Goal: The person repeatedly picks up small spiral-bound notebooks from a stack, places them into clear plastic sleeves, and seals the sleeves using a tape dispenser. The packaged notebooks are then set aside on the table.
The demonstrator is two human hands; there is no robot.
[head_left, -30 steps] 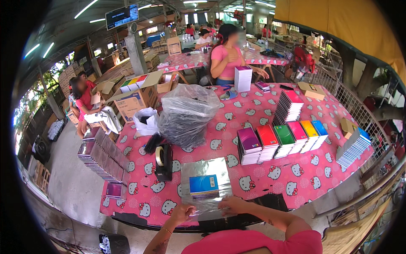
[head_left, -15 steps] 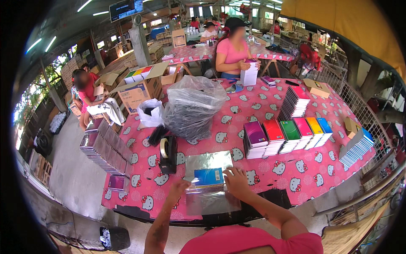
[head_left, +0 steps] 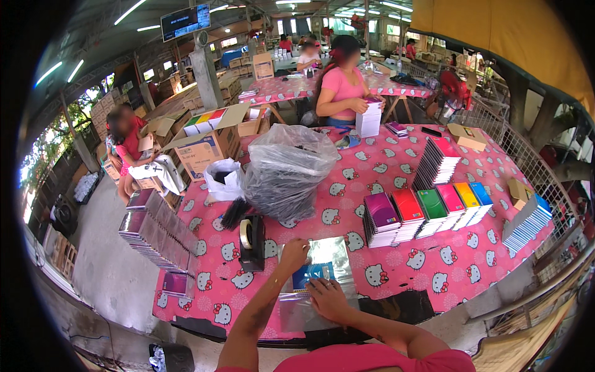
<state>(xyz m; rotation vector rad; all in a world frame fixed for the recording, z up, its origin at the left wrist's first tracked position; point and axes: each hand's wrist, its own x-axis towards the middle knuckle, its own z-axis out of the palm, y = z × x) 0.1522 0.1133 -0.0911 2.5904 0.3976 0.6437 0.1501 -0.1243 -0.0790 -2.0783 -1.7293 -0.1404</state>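
A blue spiral notebook lies on clear plastic sheeting at the table's near edge. My right hand rests with fingers stretched out over the notebook's near right part and the plastic. My left hand is above the far left part of the sheeting, fingers drawn together. Whatever they pinch is too small to make out. Just left of the sheeting stands a black tape dispenser with a roll of tape.
Coloured notebook stacks stand to the right, and plastic-covered purple notebooks at the left. A large clear bag of dark contents sits beyond the dispenser. Across the table, a person holds a notebook stack.
My left hand has moved from the sheeting's left side to its far left part. My right hand has slid from the notebook's right edge onto its near part.
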